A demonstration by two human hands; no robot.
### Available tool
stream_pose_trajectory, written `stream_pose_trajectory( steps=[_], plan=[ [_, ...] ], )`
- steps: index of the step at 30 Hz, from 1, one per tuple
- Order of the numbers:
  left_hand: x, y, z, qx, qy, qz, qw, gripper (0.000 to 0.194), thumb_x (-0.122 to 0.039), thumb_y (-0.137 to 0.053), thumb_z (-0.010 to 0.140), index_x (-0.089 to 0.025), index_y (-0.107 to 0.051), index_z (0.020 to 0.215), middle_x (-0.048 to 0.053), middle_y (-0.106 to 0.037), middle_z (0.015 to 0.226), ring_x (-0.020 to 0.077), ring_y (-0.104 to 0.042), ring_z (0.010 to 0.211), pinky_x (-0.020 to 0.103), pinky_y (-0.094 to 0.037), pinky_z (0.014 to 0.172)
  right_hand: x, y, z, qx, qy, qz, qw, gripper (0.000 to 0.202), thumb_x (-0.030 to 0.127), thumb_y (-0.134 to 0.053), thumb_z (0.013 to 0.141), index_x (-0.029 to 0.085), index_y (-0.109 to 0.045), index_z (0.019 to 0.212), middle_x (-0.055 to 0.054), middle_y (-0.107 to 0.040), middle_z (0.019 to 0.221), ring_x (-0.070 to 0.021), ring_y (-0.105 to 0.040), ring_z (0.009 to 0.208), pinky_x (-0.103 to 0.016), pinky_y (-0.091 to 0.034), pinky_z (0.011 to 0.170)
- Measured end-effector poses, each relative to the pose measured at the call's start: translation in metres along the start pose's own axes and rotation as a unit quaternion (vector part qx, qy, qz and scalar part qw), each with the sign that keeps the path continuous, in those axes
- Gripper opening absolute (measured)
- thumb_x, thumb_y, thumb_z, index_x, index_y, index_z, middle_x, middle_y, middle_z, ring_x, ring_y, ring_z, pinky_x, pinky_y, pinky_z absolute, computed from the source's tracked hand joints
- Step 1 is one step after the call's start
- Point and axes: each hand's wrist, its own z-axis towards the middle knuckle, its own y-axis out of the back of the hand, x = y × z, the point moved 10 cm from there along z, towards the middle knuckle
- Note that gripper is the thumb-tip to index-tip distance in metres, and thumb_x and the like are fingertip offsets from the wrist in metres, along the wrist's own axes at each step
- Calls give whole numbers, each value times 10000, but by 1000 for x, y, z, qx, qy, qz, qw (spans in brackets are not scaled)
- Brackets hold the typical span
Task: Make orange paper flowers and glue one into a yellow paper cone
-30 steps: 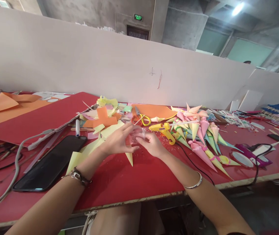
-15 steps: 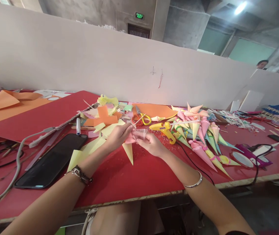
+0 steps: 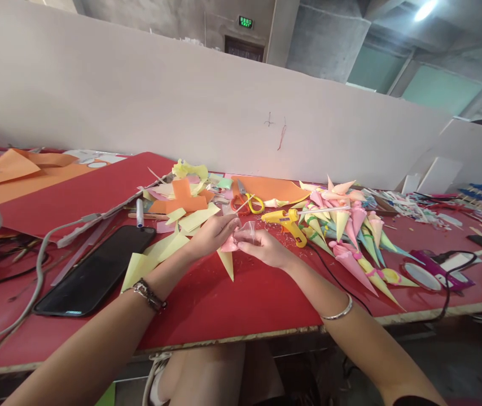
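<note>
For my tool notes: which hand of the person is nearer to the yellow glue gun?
Right. The right hand is close, on the near side of the yellow glue gun; the left hand is farther off, to its left.

A ceiling light (image 3: 426,10) glares white far above and right of the right hand (image 3: 268,249). The phone (image 3: 97,276) left of the left hand (image 3: 212,235) catches a small glint; wide-angle distortion bows the partition (image 3: 182,101) beyond both.
</note>
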Motion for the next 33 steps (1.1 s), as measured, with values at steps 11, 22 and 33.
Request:
stream_pose_trajectory(
  steps=[11,22,33],
  plan=[
    [-4,-7,-1,47,-50,104,992,330,-294,-265,869,-175,-384,585,-40,-370,495,83,-343,472,204,-297,482,-10,-24,1,81,-38,-9,996,181,310,-454,823,174,-551,752,35,-501,665,-84,-465,632,-228,-410,635],
    [7,15,4,0,-3,64,998,309,-307,-301,856,-187,-345,574,-45,-370,486,77,-344,448,204,-299,454,7,-11,2,73,-17,40,996,334,439,-408,841,167,-565,729,33,-420,600,-77,-428,558,-230,-416,569],
    [30,25,2,-73,64,22,995,320,-359,-290,847,-178,-354,591,-49,-365,510,77,-355,484,197,-300,472,-3,5,4,2,5,101,995,425,473,-351,869,204,-519,1152,1,-499,730,-89,-490,616,-245,-451,634]
  ],
)
